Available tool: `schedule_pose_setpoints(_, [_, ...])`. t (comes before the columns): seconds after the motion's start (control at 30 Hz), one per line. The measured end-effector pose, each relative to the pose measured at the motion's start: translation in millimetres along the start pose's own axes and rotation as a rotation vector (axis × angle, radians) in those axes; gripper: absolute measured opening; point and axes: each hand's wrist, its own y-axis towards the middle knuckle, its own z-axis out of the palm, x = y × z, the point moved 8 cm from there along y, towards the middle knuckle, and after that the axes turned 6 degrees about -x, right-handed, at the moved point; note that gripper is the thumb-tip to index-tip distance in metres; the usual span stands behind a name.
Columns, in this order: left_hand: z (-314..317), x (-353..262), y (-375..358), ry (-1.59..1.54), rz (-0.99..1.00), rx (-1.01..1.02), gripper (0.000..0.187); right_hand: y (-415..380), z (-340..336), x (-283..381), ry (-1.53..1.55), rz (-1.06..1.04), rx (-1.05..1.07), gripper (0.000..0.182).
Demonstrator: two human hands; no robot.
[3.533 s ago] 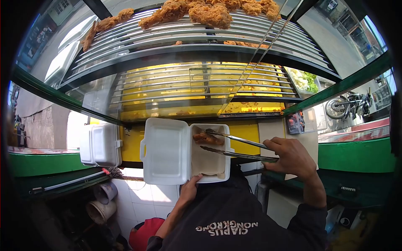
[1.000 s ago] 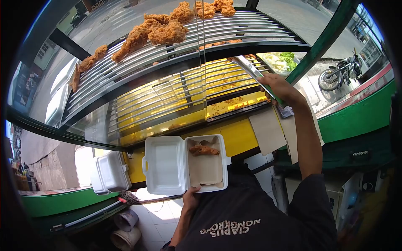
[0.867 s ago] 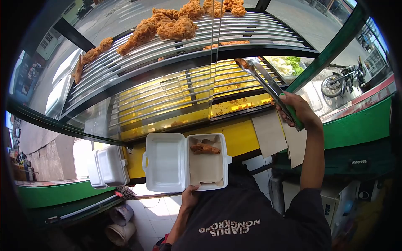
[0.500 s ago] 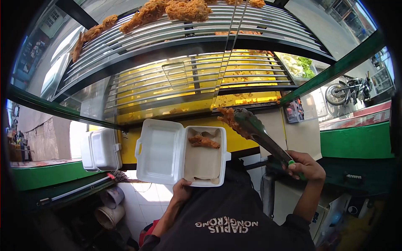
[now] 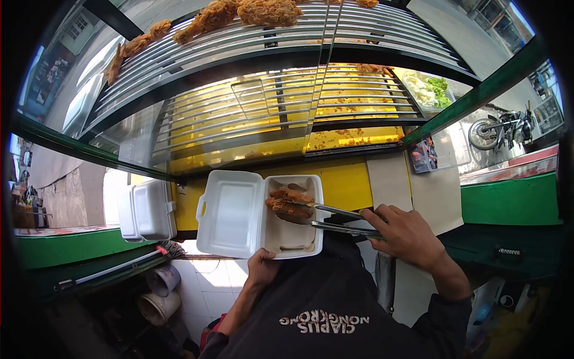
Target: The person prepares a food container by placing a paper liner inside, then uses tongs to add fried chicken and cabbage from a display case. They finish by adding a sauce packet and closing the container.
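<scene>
My left hand (image 5: 262,267) grips the lower edge of an open white foam box (image 5: 230,215), its thumb on the rim. Brown paper (image 5: 278,234) lines the right half of the box. My right hand (image 5: 402,230) is closed around metal tongs (image 5: 344,228), which reach leftward into the lined half. The tips of the tongs are at the fried chicken (image 5: 290,197) in the upper part of that half; they partly cover it, so separate pieces are hard to tell apart.
Fried chicken (image 5: 269,12) lies on the upper rack (image 5: 203,54) of the glass case. Closed foam boxes (image 5: 149,209) stand at left. A tub of cut vegetables (image 5: 427,93) and a plastic container of packets (image 5: 423,157) are at right.
My right hand has brought the tongs and the chicken piece they held down and left into the box. The box stays in my left hand, nearly in place.
</scene>
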Motion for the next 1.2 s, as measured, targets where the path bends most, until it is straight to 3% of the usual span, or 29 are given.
schedule_pose_setpoints(0.13, [-4.5,0.8,3.7,0.004,0.035,-0.014,0.032,3.7,-10.4,-0.9,-0.035,-0.025,-0.03,0.058])
schedule_pose_setpoints(0.2, [-12.6,3.4,7.7,-0.022,0.051,-0.016,0.031,2.0,-18.5,-10.9,0.167,0.009,-0.062,0.054])
schedule_pose_setpoints(0.27, [-24.6,4.3,9.4,0.106,0.083,-0.148,0.061,1.1,-19.9,-13.6,0.176,-0.023,-0.093,0.05])
schedule_pose_setpoints(0.3, [-24.1,3.5,8.5,0.099,0.085,-0.146,0.061,1.3,-21.4,-13.5,0.189,-0.043,-0.13,0.046])
schedule_pose_setpoints(0.37, [-11.2,0.0,5.5,-0.038,0.082,0.015,0.03,4.6,-20.3,-12.4,0.155,-0.068,-0.152,0.043])
schedule_pose_setpoints(0.47, [-32.2,2.5,12.2,-0.114,0.109,-0.065,0.033,9.9,-20.3,-12.4,0.181,-0.121,-0.191,0.043])
schedule_pose_setpoints(0.63, [-11.7,-8.4,4.5,-0.018,0.149,0.044,0.04,34.5,-66.3,10.4,0.211,-0.206,-0.321,0.049])
schedule_pose_setpoints(0.7, [-17.9,-9.7,2.9,-0.038,0.162,0.004,0.043,47.9,-97.2,35.7,0.022,-0.365,-0.489,0.049])
schedule_pose_setpoints(0.83, [-22.8,-11.1,-2.5,-0.031,0.2,-0.026,0.046,87.2,-124.6,79.8,-0.161,-0.554,-0.605,0.028])
schedule_pose_setpoints(0.93, [-28.1,-9.8,-6.6,-0.008,0.231,-0.035,0.05,112.1,-137.1,109.7,-0.339,-0.672,-0.633,0.023])
schedule_pose_setpoints(1.03, [-38.3,-6.1,-5.4,0.0,0.299,-0.035,0.061,130.2,-145.0,118.7,-0.399,-0.657,-0.669,0.02])
schedule_pose_setpoints(1.2, [-39.7,4.6,-7.6,-0.11,0.346,-0.035,0.059,126.2,-144.2,113.1,-0.551,-0.621,-0.657,0.021])
